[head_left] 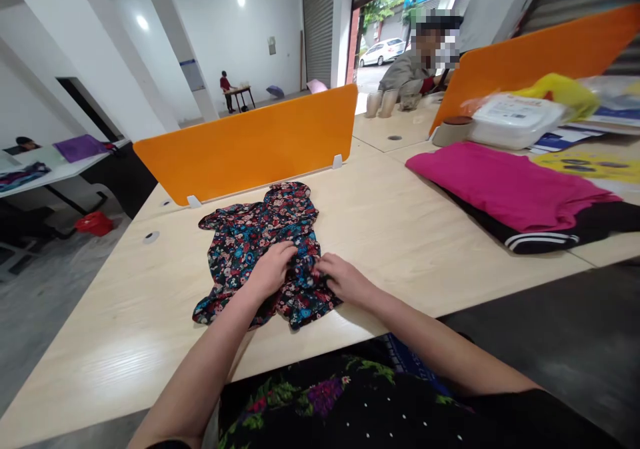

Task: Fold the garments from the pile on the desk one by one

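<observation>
A crumpled dark floral garment (260, 236) lies on the pale wooden table (400, 236), in front of an orange divider. My left hand (273, 269) rests on the cloth's near part with fingers curled into the fabric. My right hand (340, 277) pinches the garment's near right edge, close beside the left hand. Both hands grip the cloth low on the table.
An orange divider (250, 142) stands behind the garment. To the right lie a folded pink cloth (500, 182) on a black striped one (540, 239), a white box (515, 119) and a yellow bag (565, 92). A person (415, 69) sits at the far desk.
</observation>
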